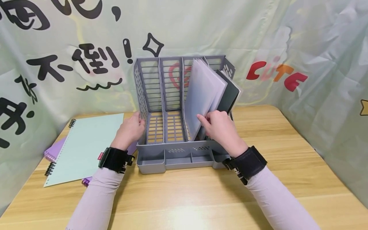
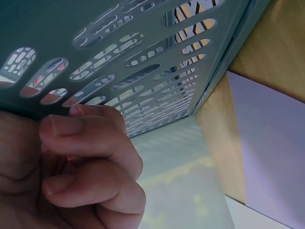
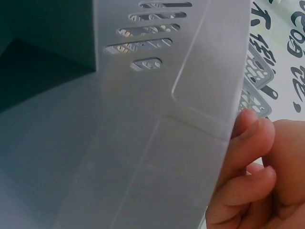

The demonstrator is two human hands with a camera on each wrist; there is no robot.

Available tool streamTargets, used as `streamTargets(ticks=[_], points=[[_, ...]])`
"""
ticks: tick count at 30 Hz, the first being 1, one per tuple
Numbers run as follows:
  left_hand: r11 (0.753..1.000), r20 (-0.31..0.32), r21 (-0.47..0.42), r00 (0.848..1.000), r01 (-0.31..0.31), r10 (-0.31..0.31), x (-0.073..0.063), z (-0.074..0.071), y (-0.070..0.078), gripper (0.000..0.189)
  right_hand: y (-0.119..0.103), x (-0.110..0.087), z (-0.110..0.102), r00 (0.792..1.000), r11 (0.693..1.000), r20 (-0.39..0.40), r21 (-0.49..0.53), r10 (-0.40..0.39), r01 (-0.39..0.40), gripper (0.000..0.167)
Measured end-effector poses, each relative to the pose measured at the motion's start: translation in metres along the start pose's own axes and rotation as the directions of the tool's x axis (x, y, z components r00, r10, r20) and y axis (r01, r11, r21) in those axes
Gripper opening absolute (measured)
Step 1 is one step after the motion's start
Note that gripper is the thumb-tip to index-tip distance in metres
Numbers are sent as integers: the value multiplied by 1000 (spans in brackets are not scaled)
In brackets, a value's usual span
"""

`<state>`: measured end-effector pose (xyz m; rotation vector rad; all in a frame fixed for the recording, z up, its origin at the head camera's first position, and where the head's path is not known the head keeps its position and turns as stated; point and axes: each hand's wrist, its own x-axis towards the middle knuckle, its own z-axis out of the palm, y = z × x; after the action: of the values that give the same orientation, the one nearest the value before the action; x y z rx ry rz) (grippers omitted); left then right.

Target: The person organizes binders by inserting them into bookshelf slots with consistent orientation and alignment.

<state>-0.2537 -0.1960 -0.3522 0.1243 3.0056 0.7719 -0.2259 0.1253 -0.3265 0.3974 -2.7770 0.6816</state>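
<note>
A grey desk file organizer (image 1: 150,147) with upright slots stands at the middle of the table. My left hand (image 1: 130,129) grips its left side wall; in the left wrist view the curled fingers (image 2: 95,138) lie against the perforated panel (image 2: 157,81). My right hand (image 1: 221,129) is at the near edge of the translucent folders (image 1: 202,92), thumb on the face and fingers curled at the edge. These folders lean right in the right-hand slots, beside a dark-covered notebook (image 1: 228,95). The organizer's front panel (image 3: 157,143) hides the folders in the right wrist view.
To the left, a pale green spiral notebook (image 1: 89,140) lies over purple spiral notebooks (image 1: 54,150). Shallow compartments (image 1: 178,159) run along the organizer's front. A printed cloth backdrop (image 1: 184,25) hangs close behind the wooden table (image 1: 184,198).
</note>
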Motion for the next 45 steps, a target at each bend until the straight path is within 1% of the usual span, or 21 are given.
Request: streamTargets(ticks=[8,16,24,34,40,45], points=[[1000,0,-5,1000,24,-24,-1,0,-1,29,6,-4,-7,1000,999,-6,47,22,-22,56],[999,5,-13,1000,30,-30,1,1,0,39,15,-8,-10,1000,998,-13,55,22,-22,56],[1000,7,-6,1000,29,-29,1,0,0,34,18,-10,-9,999,997,-9,67,50,-49,56],[1000,-4,10,1000,12,-12,1,-1,-1,25,20,-10,-7,999,998,-29,66,21,-19,57],[1000,-2,15,1000,2,-2,1,-2,-1,25,21,-11,-5,1000,998,-29,61,-1,2,55],[1000,-4,25,1000,1,-1,1,-1,-2,26,20,-10,-4,1000,998,-25,70,-1,2,53]])
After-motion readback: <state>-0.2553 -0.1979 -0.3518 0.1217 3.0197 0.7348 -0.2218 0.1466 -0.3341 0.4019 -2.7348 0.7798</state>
